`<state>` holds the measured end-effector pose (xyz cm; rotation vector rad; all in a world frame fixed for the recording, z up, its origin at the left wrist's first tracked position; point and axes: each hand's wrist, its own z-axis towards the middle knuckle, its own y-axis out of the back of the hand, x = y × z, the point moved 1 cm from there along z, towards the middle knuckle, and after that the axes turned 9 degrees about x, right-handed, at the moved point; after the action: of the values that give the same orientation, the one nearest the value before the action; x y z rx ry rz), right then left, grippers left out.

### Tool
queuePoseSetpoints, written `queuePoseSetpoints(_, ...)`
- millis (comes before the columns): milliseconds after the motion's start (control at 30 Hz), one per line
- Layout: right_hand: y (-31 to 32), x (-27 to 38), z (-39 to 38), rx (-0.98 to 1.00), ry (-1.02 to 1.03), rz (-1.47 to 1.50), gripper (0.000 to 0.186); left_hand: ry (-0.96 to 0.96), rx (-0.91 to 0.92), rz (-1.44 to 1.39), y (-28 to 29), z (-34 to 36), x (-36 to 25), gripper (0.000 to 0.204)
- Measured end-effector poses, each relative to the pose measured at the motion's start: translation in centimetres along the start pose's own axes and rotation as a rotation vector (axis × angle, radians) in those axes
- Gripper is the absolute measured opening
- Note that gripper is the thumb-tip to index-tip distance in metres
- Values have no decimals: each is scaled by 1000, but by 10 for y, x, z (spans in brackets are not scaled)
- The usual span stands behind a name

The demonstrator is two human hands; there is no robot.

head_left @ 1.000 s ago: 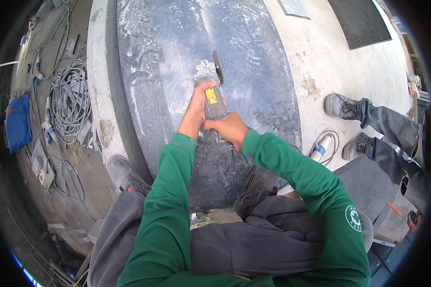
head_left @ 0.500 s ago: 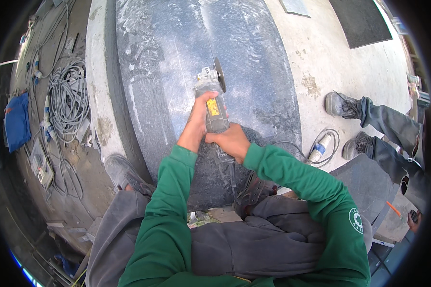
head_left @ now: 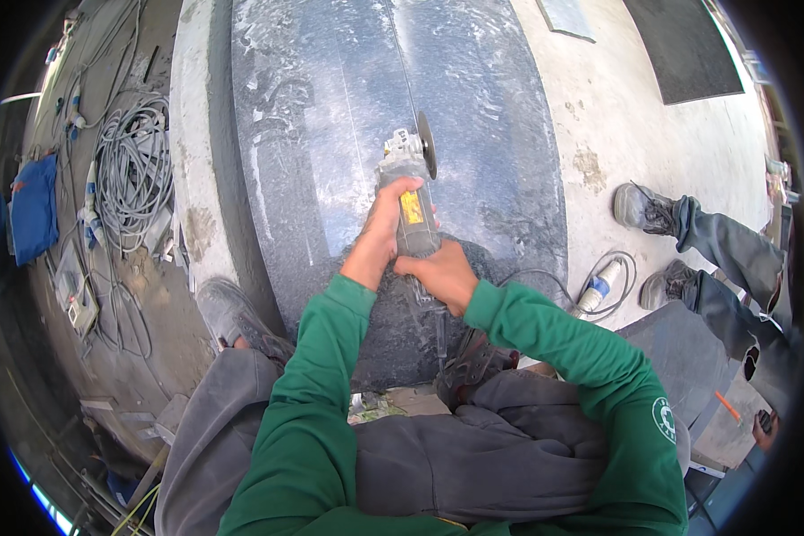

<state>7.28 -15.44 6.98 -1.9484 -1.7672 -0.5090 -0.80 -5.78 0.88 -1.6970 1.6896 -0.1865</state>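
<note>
Both my hands grip a grey angle grinder [head_left: 416, 230] with a yellow label. My left hand [head_left: 380, 228] wraps round its front body, thumb over the top just behind the metal gear head. At the rear, my right hand [head_left: 445, 275] is closed round the handle end. The thin dark cutting disc [head_left: 427, 147] stands upright at the head's right side, its lower edge at a straight cut line in the dusty dark stone slab [head_left: 482, 170]. Whether the disc touches the stone I cannot tell. A power cord trails from the grinder's rear toward me.
A plug connector [head_left: 597, 290] and looped cable lie right of the slab. Another person's shoes [head_left: 643, 208] stand beyond it on the pale surface. Coiled grey cable [head_left: 134, 174] and a blue bag [head_left: 34, 210] lie at the left. A dark panel [head_left: 683, 49] lies far right.
In the picture, the grinder and both hands sit slightly further right, but the slab and surroundings have shifted the same way. My grip is unchanged.
</note>
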Motion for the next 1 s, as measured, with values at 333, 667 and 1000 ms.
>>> queuePoseSetpoints(333,4,13,21,7,43,34,35,-26,42,1,6,25,-17,45)
queuePoseSetpoints(667,5,29,27,20,5,21,37,-12,34,-15,10,33,-29,48)
queuePoseSetpoints(1000,2,20,21,20,-7,35,38,-27,37,7,9,27,-19,54)
